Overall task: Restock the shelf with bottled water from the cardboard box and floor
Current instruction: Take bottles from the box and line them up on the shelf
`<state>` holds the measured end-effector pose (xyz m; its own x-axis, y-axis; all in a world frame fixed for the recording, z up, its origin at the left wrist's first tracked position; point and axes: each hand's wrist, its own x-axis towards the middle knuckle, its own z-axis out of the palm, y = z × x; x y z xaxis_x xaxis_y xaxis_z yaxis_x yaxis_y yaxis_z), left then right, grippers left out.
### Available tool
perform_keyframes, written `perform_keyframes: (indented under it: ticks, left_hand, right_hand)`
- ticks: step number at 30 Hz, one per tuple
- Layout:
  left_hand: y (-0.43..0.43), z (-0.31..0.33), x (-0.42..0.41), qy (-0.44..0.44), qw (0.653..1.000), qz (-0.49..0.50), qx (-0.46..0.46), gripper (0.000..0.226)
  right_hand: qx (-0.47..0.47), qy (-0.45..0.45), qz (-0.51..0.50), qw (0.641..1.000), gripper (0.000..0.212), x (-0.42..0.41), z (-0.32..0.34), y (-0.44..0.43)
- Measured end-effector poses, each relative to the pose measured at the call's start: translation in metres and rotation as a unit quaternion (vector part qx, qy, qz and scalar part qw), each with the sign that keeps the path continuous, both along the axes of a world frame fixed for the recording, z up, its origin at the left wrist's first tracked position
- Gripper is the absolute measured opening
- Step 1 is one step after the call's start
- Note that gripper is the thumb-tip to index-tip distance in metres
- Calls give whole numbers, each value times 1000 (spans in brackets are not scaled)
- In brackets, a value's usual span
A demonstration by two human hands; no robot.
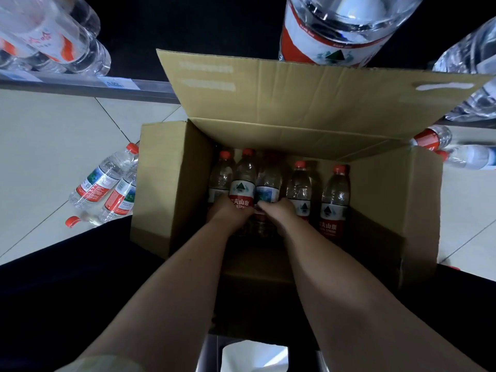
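An open cardboard box (166,183) stands on the floor in front of me, with several red-capped water bottles upright inside. Both my arms reach into it. My left hand (230,210) is wrapped around the lower part of a red-labelled bottle (243,181). Beside it, my right hand (279,210) grips the base of a neighbouring bottle (268,183) with a blue-green label. Two more bottles (334,194) stand to the right in the box, apart from my hands. The shelf edge (80,85) runs along the upper left.
Loose bottles (103,183) lie on the tiled floor left of the box, and others (456,154) lie at the right. A large water jug (335,30) sits on the dark shelf behind the raised box flap (295,87). Wrapped bottles (48,36) fill the shelf's upper left.
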<state>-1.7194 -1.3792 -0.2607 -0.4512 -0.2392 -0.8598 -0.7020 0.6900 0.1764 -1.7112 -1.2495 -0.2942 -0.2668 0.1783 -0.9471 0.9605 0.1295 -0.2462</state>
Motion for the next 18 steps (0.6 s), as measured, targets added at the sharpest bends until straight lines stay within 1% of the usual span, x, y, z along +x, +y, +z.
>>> perform_keyframes:
  ticks: [1,4,6,7,10,11,12,13,14,15,17,18]
  left_hand:
    - [-3,4,-1,-11,1000,7,18,72]
    - [-9,18,0,-21,998,27,55,76]
    - [-11,31,5,-11,997,41,70,72]
    - [-9,41,7,-3,996,47,71,69]
    - [-4,74,12,34,994,75,76,63]
    - [-3,85,13,39,992,84,83,67]
    - [-4,87,14,52,990,88,99,77]
    - [-5,88,16,62,988,88,114,88]
    - [-5,94,18,72,985,87,129,95]
    - [-4,100,21,84,979,101,154,93]
    - [-3,115,28,108,971,107,186,72]
    - [-1,133,33,123,968,98,194,65]
  right_hand:
    - [-6,-5,12,1000,57,2,3,7]
    - [-33,-9,36,999,46,9,27,28]
    - [-49,-19,41,998,57,16,48,42]
    - [-67,-19,22,997,58,18,60,48]
    - [-129,9,-84,988,47,23,97,64]
    - [-143,21,-110,983,42,24,113,69]
    - [-165,34,-132,977,37,26,127,71]
    - [-188,51,-148,970,35,28,142,73]
    - [-208,72,-160,962,36,30,152,73]
    - [-219,95,-162,957,41,33,164,73]
    - [-237,145,-150,949,56,39,189,72]
    - [-246,163,-145,944,60,43,202,71]
